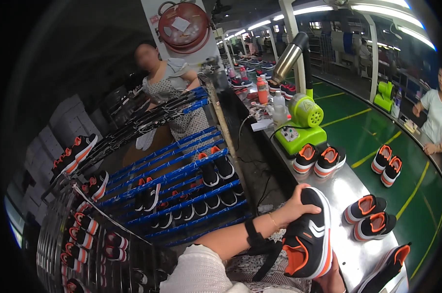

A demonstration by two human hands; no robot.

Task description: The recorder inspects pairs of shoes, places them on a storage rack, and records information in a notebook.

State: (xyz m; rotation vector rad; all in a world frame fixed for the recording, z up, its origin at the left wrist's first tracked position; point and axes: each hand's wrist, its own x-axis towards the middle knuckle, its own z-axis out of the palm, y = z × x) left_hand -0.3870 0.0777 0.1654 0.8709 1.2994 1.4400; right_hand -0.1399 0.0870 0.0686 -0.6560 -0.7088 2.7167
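A black sneaker (pixel 323 234) with an orange lining, white marks on its side and a white-and-orange sole is tilted on its side in front of me, toe pointing away. My left hand (pixel 295 207) is closed around its toe end, the thumb pressed on the upper. Under the heel end, my right hand (pixel 333 282) shows only in part; the shoe hides most of its fingers. To the right on the metal bench stand a pair of matching sneakers (pixel 375 226), another pair (pixel 328 162) farther off, and a sneaker (pixel 384 271) at the lower right.
A lime-green hot-air blower (pixel 303 119) with a metal nozzle stands on the bench, bottles (pixel 279 105) behind it. Beyond runs a green conveyor (pixel 362 132) carrying sneakers (pixel 388 166). Left is a blue rack (pixel 182 195) of shoes, a person (pixel 165 78) behind it. Another person (pixel 435 107) is at far right.
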